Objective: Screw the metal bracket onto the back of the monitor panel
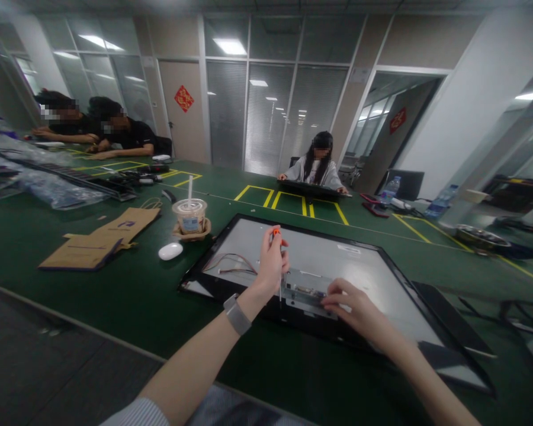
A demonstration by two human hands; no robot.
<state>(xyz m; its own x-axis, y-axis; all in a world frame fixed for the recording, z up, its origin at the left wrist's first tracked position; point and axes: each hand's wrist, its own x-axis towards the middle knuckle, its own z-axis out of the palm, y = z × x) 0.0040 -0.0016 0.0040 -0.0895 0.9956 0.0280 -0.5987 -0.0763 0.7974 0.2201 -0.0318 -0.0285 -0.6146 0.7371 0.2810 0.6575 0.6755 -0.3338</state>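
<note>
My left hand (273, 260) is closed round a screwdriver (276, 232) with an orange-red handle. The screwdriver stands upright, its thin shaft reaching down to the front edge of a metal bracket (308, 303). Fingertips of my right hand (353, 307) are pinched together at the bracket's right end; whatever is between them is hidden. Along the bracket runs a small board with connectors (308, 290). Both lie on the grey back of a flat display panel (364, 269) with a black frame, flat on the table. Thin loose wires (235, 260) lie on the panel's left part.
On the green table (160, 313), a lidded drink cup (190, 216), a white mouse (170, 251) and a paper bag (102, 239) stand or lie left of the panel. A black slab (453, 316) lies at right. Across the table a person (315, 165) holds another dark panel; two people sit far left.
</note>
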